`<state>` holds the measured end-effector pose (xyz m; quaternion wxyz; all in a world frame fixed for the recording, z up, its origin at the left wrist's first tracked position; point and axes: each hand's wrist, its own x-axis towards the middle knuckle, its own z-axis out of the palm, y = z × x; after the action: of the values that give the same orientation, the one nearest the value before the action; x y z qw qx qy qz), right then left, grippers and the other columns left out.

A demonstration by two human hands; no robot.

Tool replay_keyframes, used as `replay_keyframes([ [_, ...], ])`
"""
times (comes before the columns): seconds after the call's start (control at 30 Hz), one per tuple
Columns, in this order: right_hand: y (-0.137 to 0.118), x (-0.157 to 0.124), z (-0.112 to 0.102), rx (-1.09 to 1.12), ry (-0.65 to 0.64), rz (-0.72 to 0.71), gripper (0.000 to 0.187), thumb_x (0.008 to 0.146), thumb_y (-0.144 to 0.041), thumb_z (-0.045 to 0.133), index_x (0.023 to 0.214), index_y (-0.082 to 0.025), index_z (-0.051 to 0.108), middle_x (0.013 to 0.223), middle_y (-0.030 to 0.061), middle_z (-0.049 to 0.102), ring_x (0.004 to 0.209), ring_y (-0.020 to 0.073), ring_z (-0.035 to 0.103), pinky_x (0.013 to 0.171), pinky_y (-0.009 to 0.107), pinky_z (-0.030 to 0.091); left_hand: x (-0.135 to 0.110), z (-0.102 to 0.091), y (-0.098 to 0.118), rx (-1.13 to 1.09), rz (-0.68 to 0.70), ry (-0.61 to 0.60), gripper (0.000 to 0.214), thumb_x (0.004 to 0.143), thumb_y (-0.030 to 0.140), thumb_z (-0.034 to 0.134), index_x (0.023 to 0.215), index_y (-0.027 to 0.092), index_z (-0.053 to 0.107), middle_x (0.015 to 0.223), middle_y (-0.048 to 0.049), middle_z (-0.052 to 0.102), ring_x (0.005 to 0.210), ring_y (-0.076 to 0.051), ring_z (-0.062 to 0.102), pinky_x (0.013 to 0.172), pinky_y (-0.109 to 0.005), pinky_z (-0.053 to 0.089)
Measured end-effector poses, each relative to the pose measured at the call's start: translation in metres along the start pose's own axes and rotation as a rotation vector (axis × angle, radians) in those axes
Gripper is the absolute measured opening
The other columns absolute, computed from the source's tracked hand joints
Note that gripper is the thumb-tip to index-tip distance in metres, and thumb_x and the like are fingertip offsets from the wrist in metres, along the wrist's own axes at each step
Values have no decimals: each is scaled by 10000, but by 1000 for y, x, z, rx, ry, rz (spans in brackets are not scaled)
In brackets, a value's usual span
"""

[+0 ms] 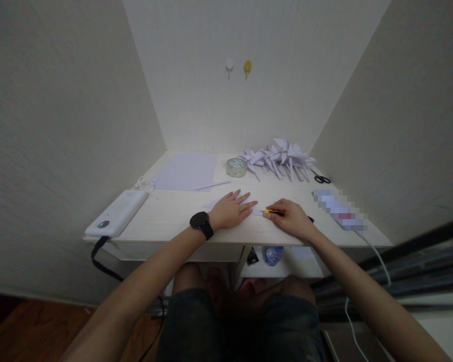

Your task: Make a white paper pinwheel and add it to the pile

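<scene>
My left hand [234, 208] lies flat with fingers spread on a small piece of white paper [211, 204], pressing it to the white desk [181, 221]. Most of that paper is hidden under the hand. In my right hand [287, 216] is a yellow and black utility knife [272, 211], gripped between thumb and fingers. Its tip points left and meets the paper's right end. A narrow strip of folded paper [215, 184] rests behind my left hand, partly over a larger white sheet [189, 168].
A roll of clear tape [236, 167] stands beside a pile of folded paper pinwheel shapes [279, 157]. Black-handled scissors [322, 179] and a blurred phone [340, 210] with a cable are at right. A white power bank [117, 213] sits at the left edge. Below is a shelf with a plastic bottle [273, 255].
</scene>
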<state>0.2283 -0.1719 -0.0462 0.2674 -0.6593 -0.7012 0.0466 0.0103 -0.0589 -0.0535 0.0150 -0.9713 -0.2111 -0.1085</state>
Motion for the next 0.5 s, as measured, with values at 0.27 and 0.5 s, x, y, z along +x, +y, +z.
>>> replay_keyframes([
  [0.27,-19,5,22,-205,149,75,283,844,-466,643,718,-217,598,771,64,652,754,217,578,670,321,400,-2,-2,-2,3,10,30,504,1030,438,268,1479,284,438,1561,-97,375,1451,-322,308,1160,-484,265],
  [0.5,-10,4,18,-153,118,-25,319,860,-495,621,706,-223,556,754,44,624,743,205,567,677,316,391,-2,-3,-7,-30,-92,-34,503,1025,453,287,1501,323,383,1597,-77,304,1467,-318,275,1174,-546,194],
])
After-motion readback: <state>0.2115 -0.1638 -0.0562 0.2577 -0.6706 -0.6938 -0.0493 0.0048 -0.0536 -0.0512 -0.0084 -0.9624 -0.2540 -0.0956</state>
